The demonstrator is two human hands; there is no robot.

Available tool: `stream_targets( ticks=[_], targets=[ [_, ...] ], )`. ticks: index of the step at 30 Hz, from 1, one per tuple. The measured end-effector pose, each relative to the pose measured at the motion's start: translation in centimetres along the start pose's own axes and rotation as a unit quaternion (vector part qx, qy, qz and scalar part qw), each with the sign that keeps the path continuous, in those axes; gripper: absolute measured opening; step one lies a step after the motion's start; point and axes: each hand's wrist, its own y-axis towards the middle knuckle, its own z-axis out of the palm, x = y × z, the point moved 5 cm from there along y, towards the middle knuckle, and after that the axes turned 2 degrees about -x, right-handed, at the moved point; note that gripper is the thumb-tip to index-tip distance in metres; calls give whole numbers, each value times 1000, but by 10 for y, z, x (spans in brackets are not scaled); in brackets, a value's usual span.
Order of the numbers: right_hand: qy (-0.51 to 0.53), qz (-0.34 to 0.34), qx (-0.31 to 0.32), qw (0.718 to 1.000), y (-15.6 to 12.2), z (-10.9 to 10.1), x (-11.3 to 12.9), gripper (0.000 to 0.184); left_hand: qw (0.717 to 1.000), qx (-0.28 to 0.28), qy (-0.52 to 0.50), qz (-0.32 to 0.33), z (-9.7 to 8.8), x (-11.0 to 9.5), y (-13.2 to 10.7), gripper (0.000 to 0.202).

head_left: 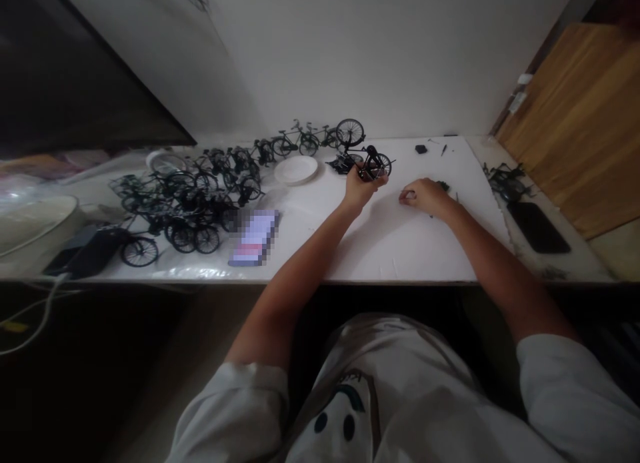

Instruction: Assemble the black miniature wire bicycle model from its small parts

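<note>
My left hand [361,186] is closed around a black miniature bicycle [374,158], held just above the white board [370,256]. The bicycle is tilted, and one wheel shows to the right of my fingers. To its right, my right hand [424,198] is low over the board with thumb and fingertips pinched together. Whatever those fingertips hold, if anything, is too small to make out. Small dark green parts [443,185] lie just behind my right hand. More black bicycle pieces lie behind my left hand, partly hidden by it.
Several miniature bicycles [195,196] crowd the left side, and others line the wall. A white plate [296,170] and a lit phone [254,238] are left of my arms. At right are dark green parts [507,181] and a black phone [537,227]. Small black pieces [421,149] lie at the back.
</note>
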Motion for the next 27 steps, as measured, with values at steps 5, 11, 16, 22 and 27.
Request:
stream_targets(
  ticks=[5, 11, 16, 22, 27],
  targets=[
    [-31, -15, 19, 999, 0, 2, 2, 4, 1000, -5, 7, -8, 0, 1, -1, 54],
    [-117, -32, 49, 991, -4, 7, 11, 13, 1000, -1, 5, -4, 2, 1, -2, 56],
    [-123, -18, 60, 990, -6, 8, 14, 16, 1000, 0, 12, -10, 4, 1, -4, 56],
    [71, 8, 8, 997, -6, -10, 6, 6, 1000, 15, 25, 5, 4, 2, -2, 49],
    [190, -45, -100, 976, -5, -30, 13, 12, 999, 28, 36, 14, 5, 1, -3, 48]
  ],
)
